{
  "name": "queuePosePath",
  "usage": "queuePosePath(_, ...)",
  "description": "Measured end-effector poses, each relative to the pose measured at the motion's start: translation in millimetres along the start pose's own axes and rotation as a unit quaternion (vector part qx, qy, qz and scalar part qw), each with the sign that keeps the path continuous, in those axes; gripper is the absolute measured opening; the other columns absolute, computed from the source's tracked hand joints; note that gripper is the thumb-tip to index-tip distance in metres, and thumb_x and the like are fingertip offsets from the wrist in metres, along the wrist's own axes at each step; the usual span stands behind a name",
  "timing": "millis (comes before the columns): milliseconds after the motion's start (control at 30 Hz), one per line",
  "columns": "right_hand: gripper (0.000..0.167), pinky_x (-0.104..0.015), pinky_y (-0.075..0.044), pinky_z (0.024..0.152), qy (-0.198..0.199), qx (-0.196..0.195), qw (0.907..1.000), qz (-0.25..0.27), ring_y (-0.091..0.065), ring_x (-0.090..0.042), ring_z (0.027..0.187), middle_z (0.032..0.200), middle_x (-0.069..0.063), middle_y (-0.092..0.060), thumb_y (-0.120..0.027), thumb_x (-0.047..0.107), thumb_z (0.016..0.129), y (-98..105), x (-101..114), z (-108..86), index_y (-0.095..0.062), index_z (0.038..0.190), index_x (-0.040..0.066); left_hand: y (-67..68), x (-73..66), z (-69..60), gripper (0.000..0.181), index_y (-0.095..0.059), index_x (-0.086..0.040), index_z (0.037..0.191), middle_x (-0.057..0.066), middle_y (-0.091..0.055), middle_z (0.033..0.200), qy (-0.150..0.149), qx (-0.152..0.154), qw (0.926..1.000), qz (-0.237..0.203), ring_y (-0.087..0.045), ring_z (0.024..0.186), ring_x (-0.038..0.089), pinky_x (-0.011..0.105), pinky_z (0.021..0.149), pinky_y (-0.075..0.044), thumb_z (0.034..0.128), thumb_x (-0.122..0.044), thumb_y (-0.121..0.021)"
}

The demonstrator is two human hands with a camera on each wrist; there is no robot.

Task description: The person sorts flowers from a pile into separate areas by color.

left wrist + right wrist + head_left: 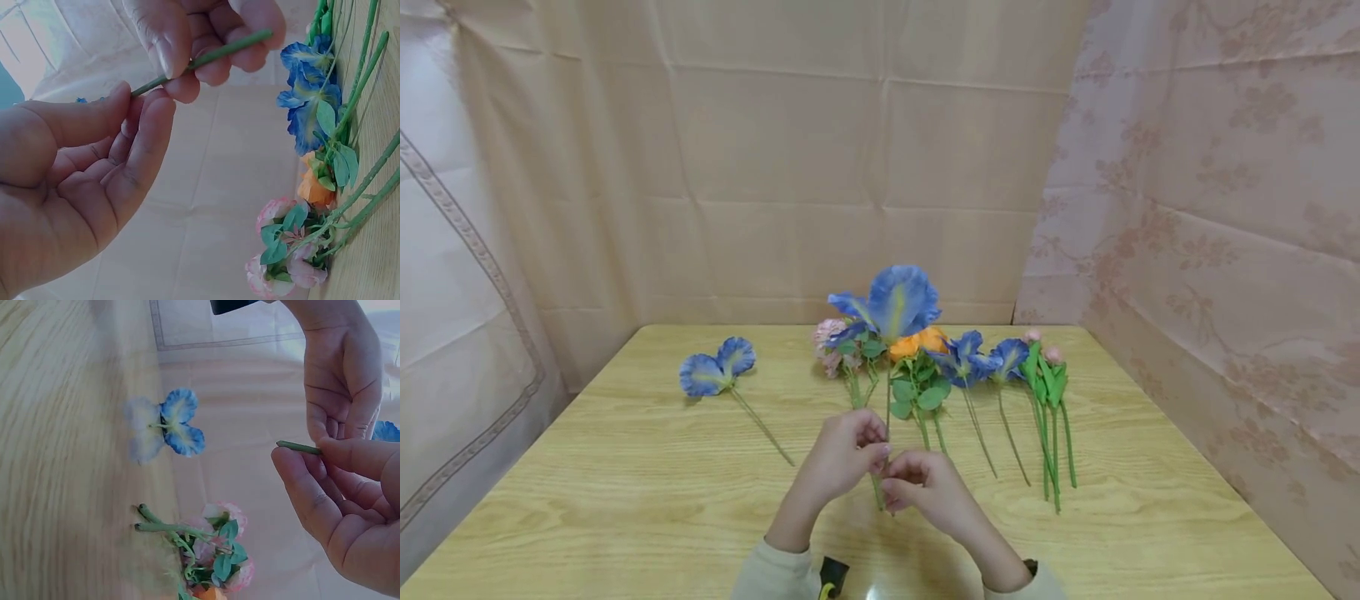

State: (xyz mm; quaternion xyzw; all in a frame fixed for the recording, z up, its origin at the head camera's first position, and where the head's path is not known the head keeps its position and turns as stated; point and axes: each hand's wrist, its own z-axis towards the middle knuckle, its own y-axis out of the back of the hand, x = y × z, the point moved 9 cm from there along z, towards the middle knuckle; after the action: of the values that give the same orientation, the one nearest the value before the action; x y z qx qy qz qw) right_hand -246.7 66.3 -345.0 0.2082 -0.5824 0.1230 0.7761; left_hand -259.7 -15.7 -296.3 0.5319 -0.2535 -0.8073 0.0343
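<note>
A blue artificial iris (901, 304) with a yellow-streaked petal stands upright above the table, held by its thin green stem (231, 50). My left hand (842, 454) pinches that stem between thumb and fingertips. Just below, near the stem's cut end, my right hand (928, 492) pinches it too; the end pokes out past the thumb in the right wrist view. Behind the hands lie pink-white flowers (275, 215) and an orange flower (931, 340) with green leaves, partly hidden by the held bloom.
One blue iris (706, 375) lies apart on the left of the wooden table (625, 500). To the right lie more blue irises (964, 360) and pink tulips (1054, 383) with green stems. A black and yellow object (833, 573) shows by the left sleeve. Curtains hang behind and at both sides.
</note>
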Motion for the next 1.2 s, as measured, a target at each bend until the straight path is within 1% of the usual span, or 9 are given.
queuePosePath(100, 0.015, -0.032, -0.052, 0.060, -0.008, -0.009, 0.9999, -0.001, -0.061, -0.023, 0.068, 0.083, -0.022, -0.059, -0.056, -0.003, 0.084, 3.1, 0.3, -0.9, -0.056, 0.088, -0.018, -0.4, -0.5, 0.8, 0.004, -0.055, 0.004, 0.081, 0.004, -0.055, 0.068, -0.001, 0.000, 1.0000, 0.002, -0.056, 0.060, 0.026, 0.025, 0.050, -0.048, 0.0818, 0.004, -0.059)
queuePosePath(233, 0.014, -0.033, -0.052, 0.061, -0.022, -0.026, 0.9994, -0.006, -0.061, -0.023, 0.069, 0.083, -0.020, -0.060, -0.056, -0.002, 0.085, 12.4, 0.9, -3.2, -0.057, 0.089, -0.015, -1.1, -0.4, 0.5, 0.005, -0.057, 0.003, 0.083, 0.004, -0.056, 0.069, -0.001, 0.002, 1.0000, 0.002, -0.057, 0.061, 0.025, 0.024, 0.051, -0.048, 0.0822, 0.000, -0.061)
queuePosePath(333, 0.014, -0.033, -0.052, 0.061, -0.032, -0.046, 0.9984, -0.013, -0.061, -0.019, 0.068, 0.080, -0.020, -0.060, -0.056, -0.001, 0.085, 25.3, 1.8, -5.5, -0.057, 0.089, -0.015, -1.2, -0.2, -0.4, 0.007, -0.057, 0.002, 0.083, 0.005, -0.057, 0.070, -0.002, 0.004, 1.0000, -0.001, -0.057, 0.060, 0.024, 0.025, 0.051, -0.048, 0.0830, -0.003, -0.061)
queuePosePath(500, 0.014, -0.033, -0.052, 0.061, -0.052, -0.090, 0.9936, -0.044, -0.061, -0.022, 0.068, 0.077, -0.017, -0.060, -0.056, -0.002, 0.085, 54.8, -0.3, -10.7, -0.057, 0.090, -0.015, -3.4, 1.3, -0.6, 0.008, -0.058, 0.002, 0.084, 0.008, -0.058, 0.070, 0.003, 0.013, 0.9999, 0.005, -0.056, 0.058, 0.017, 0.025, 0.052, -0.049, 0.0835, -0.005, -0.061)
queuePosePath(600, 0.011, -0.031, -0.052, 0.059, -0.068, -0.127, 0.9863, -0.081, -0.060, -0.025, 0.067, 0.075, -0.015, -0.060, -0.056, -0.004, 0.084, 76.0, -4.1, -15.0, -0.057, 0.087, -0.014, -5.4, 2.9, 0.0, 0.009, -0.058, 0.001, 0.083, 0.007, -0.058, 0.070, 0.009, 0.019, 0.9996, 0.018, -0.055, 0.058, 0.014, 0.022, 0.052, -0.047, 0.0842, -0.007, -0.061)
queuePosePath(700, 0.008, -0.030, -0.052, 0.058, -0.091, -0.162, 0.9755, -0.118, -0.059, -0.023, 0.065, 0.072, -0.014, -0.059, -0.056, -0.006, 0.083, 96.9, -8.6, -19.5, -0.058, 0.086, -0.013, -6.1, 4.0, 0.3, 0.009, -0.058, 0.000, 0.083, 0.004, -0.058, 0.070, 0.013, 0.022, 0.9993, 0.029, -0.055, 0.058, 0.012, 0.022, 0.053, -0.046, 0.0845, -0.008, -0.061)
queuePosePath(767, 0.007, -0.031, -0.052, 0.058, -0.110, -0.177, 0.9690, -0.133, -0.059, -0.022, 0.064, 0.071, -0.013, -0.058, -0.056, -0.006, 0.084, 108.8, -12.0, -21.7, -0.058, 0.087, -0.012, -6.6, 4.8, 0.5, 0.008, -0.059, -0.001, 0.082, 0.004, -0.058, 0.069, 0.014, 0.024, 0.9990, 0.034, -0.055, 0.058, 0.012, 0.022, 0.053, -0.046, 0.0845, -0.008, -0.061)
queuePosePath(1000, 0.010, -0.034, -0.052, 0.057, -0.165, -0.186, 0.9549, -0.162, -0.058, -0.020, 0.061, 0.067, -0.011, -0.056, -0.055, -0.006, 0.083, 137.1, -23.6, -23.2, -0.058, 0.089, -0.014, -10.2, 6.6, 0.4, 0.008, -0.059, -0.002, 0.082, -0.001, -0.056, 0.067, 0.022, 0.037, 0.9987, 0.029, -0.054, 0.058, 0.012, 0.023, 0.053, -0.046, 0.0856, -0.009, -0.059)
queuePosePath(1200, 0.013, -0.033, -0.052, 0.057, -0.195, -0.185, 0.9482, -0.169, -0.058, -0.019, 0.060, 0.070, -0.012, -0.057, -0.054, -0.006, 0.083, 150.5, -36.4, -16.4, -0.056, 0.092, -0.015, -12.1, 5.7, -0.3, 0.009, -0.059, -0.001, 0.083, -0.001, -0.055, 0.068, 0.024, 0.045, 0.9985, 0.023, -0.056, 0.059, 0.017, 0.023, 0.053, -0.046, 0.0862, -0.010, -0.059)
